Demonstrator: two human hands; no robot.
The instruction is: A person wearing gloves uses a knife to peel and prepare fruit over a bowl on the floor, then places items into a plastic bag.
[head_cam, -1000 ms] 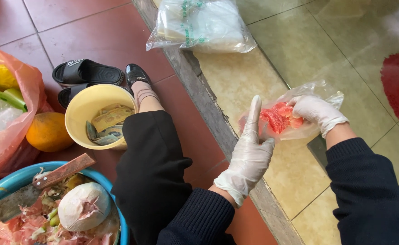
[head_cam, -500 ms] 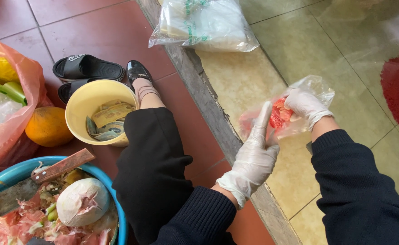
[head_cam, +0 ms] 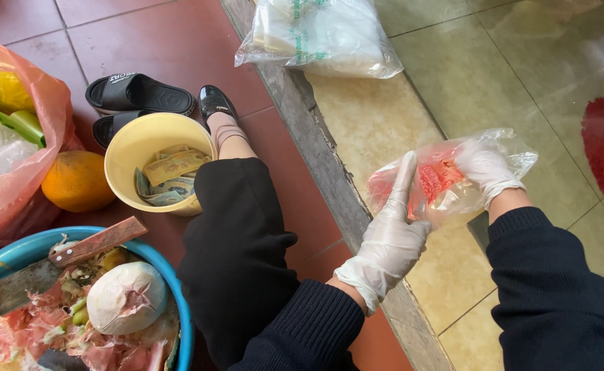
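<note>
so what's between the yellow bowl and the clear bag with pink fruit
In the head view, the person's black-trousered leg and the grey stone ledge lie between the yellow bowl and the clear bag.

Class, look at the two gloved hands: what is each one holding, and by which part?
The right hand is inside a clear plastic bag, gripping the pink fruit pieces. The left hand presses flat against the bag's outer side, steadying it rather than gripping.

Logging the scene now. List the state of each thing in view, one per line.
Left hand: gloved, flat against the clear bag.
Right hand: gloved, inside the clear bag.
Clear bag: open, holding pink fruit pieces.
Yellow bowl: upright, paper notes inside.
Blue basin: filled with peelings.
Round pale fruit: peeled.
</note>
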